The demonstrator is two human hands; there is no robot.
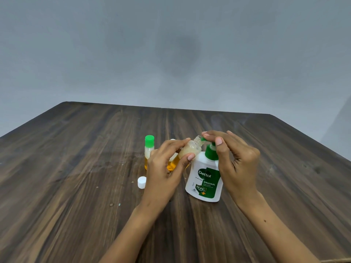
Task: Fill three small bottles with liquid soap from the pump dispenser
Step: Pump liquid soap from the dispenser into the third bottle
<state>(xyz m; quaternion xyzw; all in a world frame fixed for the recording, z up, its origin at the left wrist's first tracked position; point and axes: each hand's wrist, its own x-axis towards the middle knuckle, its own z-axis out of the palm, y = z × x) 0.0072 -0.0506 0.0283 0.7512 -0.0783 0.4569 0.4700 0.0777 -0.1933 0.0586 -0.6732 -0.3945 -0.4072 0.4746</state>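
Green pump (206,139) under right hand (237,158); left hand (167,168) grips bottle (190,149).

A dark brown wood-grain desk (76,168) fills the lower half of the view, its far edge meeting a plain grey wall. A white Dettol pump dispenser (204,179) with a green pump head and green label stands upright near the middle of the desk. To the left of the dispenser and a little farther back stands a small capped bottle (149,151) with a bright green cap and amber liquid in its lower part. A loose white cap (141,182) lies on the wood left of the dispenser, nearer the viewer than that bottle. A few pale specks (115,204) dot the wood left of and nearer than the dispenser.
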